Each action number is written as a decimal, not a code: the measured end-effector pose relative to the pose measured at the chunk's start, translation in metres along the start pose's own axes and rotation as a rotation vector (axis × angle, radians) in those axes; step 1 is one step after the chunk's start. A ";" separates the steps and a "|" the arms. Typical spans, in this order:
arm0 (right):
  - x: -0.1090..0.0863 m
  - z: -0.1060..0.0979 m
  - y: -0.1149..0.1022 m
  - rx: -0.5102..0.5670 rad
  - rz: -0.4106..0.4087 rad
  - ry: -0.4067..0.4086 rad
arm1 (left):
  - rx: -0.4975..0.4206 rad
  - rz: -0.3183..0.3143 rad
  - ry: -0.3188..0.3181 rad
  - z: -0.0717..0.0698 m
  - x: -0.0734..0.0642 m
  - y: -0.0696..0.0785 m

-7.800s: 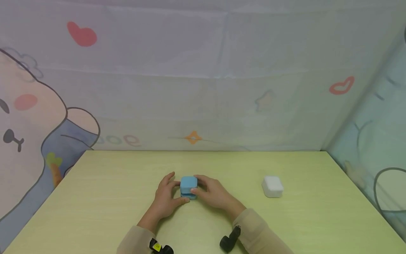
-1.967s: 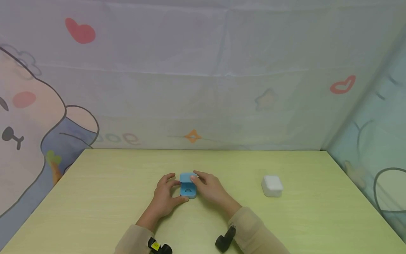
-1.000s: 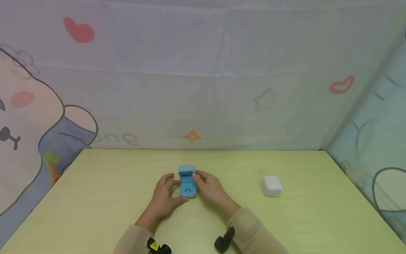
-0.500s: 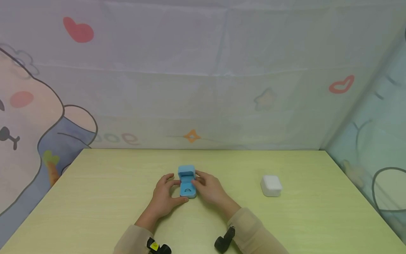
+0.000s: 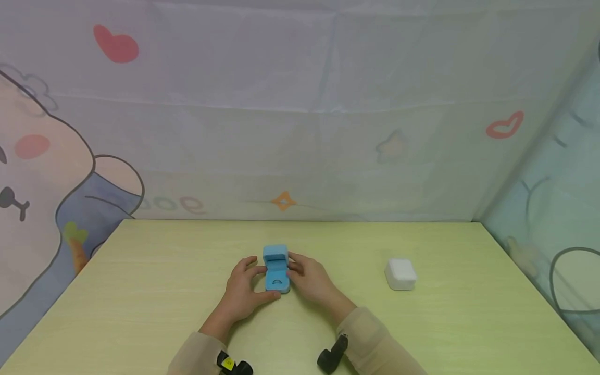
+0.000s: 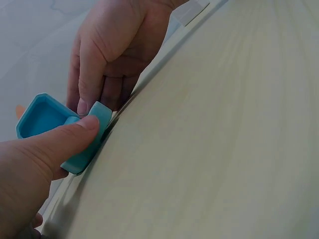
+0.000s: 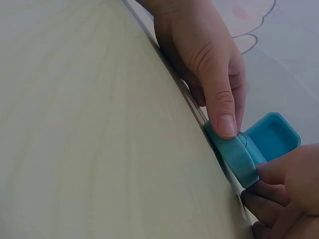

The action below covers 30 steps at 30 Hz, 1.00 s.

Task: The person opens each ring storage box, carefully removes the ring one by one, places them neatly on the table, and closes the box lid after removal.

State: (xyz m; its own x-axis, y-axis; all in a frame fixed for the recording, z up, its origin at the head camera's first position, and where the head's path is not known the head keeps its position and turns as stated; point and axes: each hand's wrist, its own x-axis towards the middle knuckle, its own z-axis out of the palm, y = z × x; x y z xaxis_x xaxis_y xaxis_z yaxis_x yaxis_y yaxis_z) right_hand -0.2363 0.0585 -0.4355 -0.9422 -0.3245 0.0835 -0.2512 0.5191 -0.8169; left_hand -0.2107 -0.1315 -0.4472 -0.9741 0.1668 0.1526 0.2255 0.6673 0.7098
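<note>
On the table stands a light-blue ring box (image 5: 275,252), its lid tilted up and back. A ring (image 5: 277,282) sits in the insert of its base, and its thin metal band also shows in the right wrist view. My left hand (image 5: 240,295) holds the base, thumb pressed on the front edge and index finger at the left side. At the right side, my right hand (image 5: 315,282) grips the box with its thumb against the base and its index finger up by the lid. In the left wrist view, the left thumb covers part of the ring box (image 6: 85,155).
A small white box (image 5: 401,274) with rounded edges stands on the table (image 5: 469,323) to the right of my hands. Behind the table's far edge hangs a printed cloth (image 5: 300,130), and another covers the right side.
The ring box's lid has swung from nearly closed to raised, uncovering the ring. Over the last second my right thumb has slid from the lid down to the base's right side.
</note>
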 end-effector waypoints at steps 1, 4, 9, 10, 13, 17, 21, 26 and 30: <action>0.000 0.000 0.000 -0.001 -0.002 0.001 | 0.000 0.000 -0.001 0.000 0.000 0.000; -0.001 -0.001 -0.002 -0.011 -0.012 0.007 | 0.003 0.003 0.000 0.000 0.001 0.000; -0.002 -0.002 -0.002 -0.034 -0.031 0.024 | 0.009 0.006 0.001 0.000 0.001 -0.001; -0.002 -0.002 -0.001 -0.036 -0.035 0.029 | 0.008 0.007 0.001 0.000 0.001 -0.001; -0.002 -0.002 0.000 -0.027 -0.044 0.044 | 0.005 0.009 0.003 0.000 0.001 -0.001; -0.001 -0.002 0.002 -0.009 -0.039 0.068 | 0.013 0.010 0.005 0.000 0.001 -0.001; 0.000 -0.002 0.003 0.008 -0.019 0.094 | 0.035 0.016 0.010 -0.001 0.001 -0.002; 0.001 -0.002 0.002 0.039 -0.010 0.113 | 0.040 0.024 0.020 -0.001 0.000 -0.001; 0.001 -0.002 0.002 0.045 -0.014 0.122 | 0.035 0.012 0.019 -0.001 0.000 -0.001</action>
State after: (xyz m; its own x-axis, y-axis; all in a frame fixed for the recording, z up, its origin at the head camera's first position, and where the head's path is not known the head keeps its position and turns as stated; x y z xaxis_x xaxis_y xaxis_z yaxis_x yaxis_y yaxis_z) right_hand -0.2381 0.0609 -0.4354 -0.9594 -0.2316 0.1611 -0.2565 0.4781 -0.8400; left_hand -0.2109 -0.1329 -0.4469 -0.9715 0.1614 0.1737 0.2370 0.6901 0.6838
